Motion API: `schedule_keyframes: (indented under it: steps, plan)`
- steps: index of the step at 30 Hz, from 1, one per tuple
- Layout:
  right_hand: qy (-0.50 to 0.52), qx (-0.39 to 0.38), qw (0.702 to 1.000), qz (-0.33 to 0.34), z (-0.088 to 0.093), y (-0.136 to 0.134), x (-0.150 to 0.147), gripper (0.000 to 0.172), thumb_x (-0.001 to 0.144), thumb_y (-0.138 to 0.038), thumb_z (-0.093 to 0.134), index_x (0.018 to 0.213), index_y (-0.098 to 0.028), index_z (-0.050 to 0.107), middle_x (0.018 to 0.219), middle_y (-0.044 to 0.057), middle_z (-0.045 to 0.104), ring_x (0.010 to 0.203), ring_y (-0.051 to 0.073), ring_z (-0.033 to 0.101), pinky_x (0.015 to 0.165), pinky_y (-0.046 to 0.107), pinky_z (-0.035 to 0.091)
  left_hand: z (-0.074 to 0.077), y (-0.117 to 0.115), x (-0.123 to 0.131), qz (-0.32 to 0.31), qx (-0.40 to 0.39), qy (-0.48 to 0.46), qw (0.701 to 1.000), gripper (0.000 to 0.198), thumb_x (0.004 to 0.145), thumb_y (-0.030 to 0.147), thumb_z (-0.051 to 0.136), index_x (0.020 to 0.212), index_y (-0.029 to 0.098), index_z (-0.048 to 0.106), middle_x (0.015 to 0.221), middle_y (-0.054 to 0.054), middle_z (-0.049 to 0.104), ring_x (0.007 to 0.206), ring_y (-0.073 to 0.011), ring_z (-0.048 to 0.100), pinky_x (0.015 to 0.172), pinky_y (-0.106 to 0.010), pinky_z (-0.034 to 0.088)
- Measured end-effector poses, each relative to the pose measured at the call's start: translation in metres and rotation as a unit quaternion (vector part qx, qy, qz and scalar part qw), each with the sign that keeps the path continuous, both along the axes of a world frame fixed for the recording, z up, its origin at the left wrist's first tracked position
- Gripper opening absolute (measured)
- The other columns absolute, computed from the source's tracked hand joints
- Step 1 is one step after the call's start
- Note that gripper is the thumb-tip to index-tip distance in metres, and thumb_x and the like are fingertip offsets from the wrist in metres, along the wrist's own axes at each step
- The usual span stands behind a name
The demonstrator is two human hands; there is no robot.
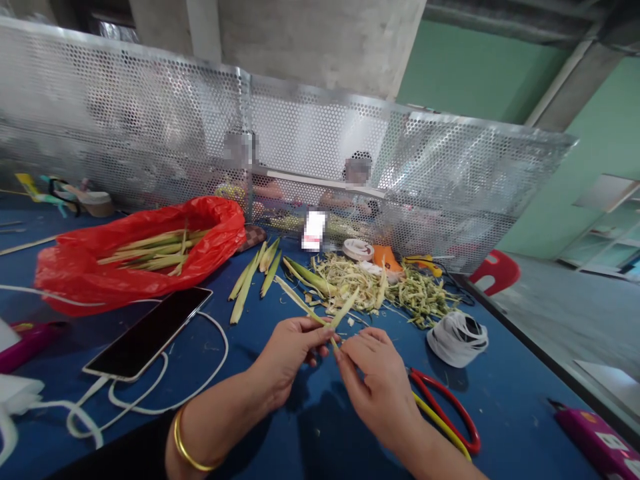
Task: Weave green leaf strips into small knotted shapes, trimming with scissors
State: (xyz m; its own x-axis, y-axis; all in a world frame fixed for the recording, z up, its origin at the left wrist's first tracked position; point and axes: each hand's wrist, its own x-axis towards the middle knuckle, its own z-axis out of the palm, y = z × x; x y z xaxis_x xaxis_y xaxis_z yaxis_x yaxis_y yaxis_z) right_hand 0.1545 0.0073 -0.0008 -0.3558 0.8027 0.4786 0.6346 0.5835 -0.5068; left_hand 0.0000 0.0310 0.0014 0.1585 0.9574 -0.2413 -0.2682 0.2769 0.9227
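Observation:
Between thumb and fingers, my left hand [295, 347] pinches pale green leaf strips [344, 309] that cross each other and point away from me. My right hand [373, 370] is closed at the lower end of the same strips, close to the left fingertips. Just beyond my hands lies a heap of shredded leaf pieces [350, 283], with greener braided-looking pieces [425, 297] to its right. Several cut leaves [249, 287] rest on the blue table left of the heap. Beside my right wrist are scissors with red and yellow handles [450, 407].
A red plastic bag [65, 273] at left holds long leaves. A tablet [150, 337] with a white cable [225, 347] lies before it. At right are a roll of white ribbon [457, 340] and a purple tool [595, 433]. A perforated metal screen [310, 127] stands behind; two people sit beyond.

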Motion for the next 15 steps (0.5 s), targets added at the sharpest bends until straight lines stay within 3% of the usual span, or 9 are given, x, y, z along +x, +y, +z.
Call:
schedule_keyframes:
  steps: [2,5,7,9,12,15]
  plan:
    - [0.124,-0.119,0.985,-0.016,0.002,0.007,0.003,0.039,0.092,-0.036,0.038,0.062,-0.018,0.055,0.058,0.001,0.054,0.061,0.015,0.050,0.069,0.029,0.036,0.005,0.001,-0.002,-0.017,-0.007,-0.005,1.000,0.017,0.065,0.026,0.073,0.071,0.011,0.066,0.067,-0.001,0.063,0.048,-0.0041,0.047,0.041,-0.016,0.029]
    - [0.344,-0.272,0.898,-0.034,0.002,0.016,0.006,0.037,0.083,-0.048,0.053,0.065,-0.016,0.060,0.062,0.001,0.056,0.061,0.014,0.052,0.064,0.027,0.040,0.010,0.002,-0.003,-0.050,-0.021,-0.007,0.999,0.016,0.067,0.026,0.071,0.073,0.013,0.064,0.067,0.001,0.062,0.047,-0.0040,0.048,0.041,-0.016,0.028]
    - [0.432,-0.327,0.840,-0.026,0.001,0.019,0.006,0.032,0.073,-0.046,0.066,0.068,-0.015,0.060,0.062,-0.001,0.055,0.056,0.011,0.049,0.059,0.025,0.040,0.011,0.000,-0.003,-0.084,-0.031,-0.005,0.996,0.021,0.071,0.034,0.067,0.075,0.013,0.064,0.069,0.000,0.062,0.047,-0.0050,0.049,0.041,-0.017,0.028]
    - [0.472,-0.352,0.808,-0.020,-0.003,0.019,0.003,0.029,0.068,-0.042,0.072,0.071,-0.015,0.061,0.059,-0.002,0.055,0.053,0.010,0.048,0.055,0.023,0.039,0.008,-0.003,-0.002,-0.110,-0.028,0.013,0.993,0.028,0.072,0.041,0.066,0.073,0.013,0.063,0.067,0.000,0.061,0.047,-0.0055,0.048,0.042,-0.018,0.028]
    - [0.486,-0.329,0.808,-0.036,-0.010,0.018,0.000,0.027,0.065,-0.039,0.074,0.070,-0.015,0.062,0.053,-0.003,0.055,0.050,0.010,0.048,0.054,0.024,0.039,0.003,-0.006,0.000,-0.118,-0.006,0.052,0.992,0.029,0.068,0.041,0.071,0.070,0.013,0.063,0.060,0.002,0.057,0.046,-0.0049,0.044,0.044,-0.018,0.028]
    - [0.453,-0.293,0.840,-0.063,-0.013,0.021,0.002,0.025,0.068,-0.039,0.070,0.069,-0.016,0.061,0.053,-0.002,0.055,0.050,0.012,0.048,0.055,0.027,0.041,0.000,-0.006,0.002,-0.116,-0.002,0.075,0.990,0.028,0.067,0.039,0.072,0.074,0.013,0.065,0.058,0.003,0.056,0.045,-0.0046,0.042,0.045,-0.019,0.028]
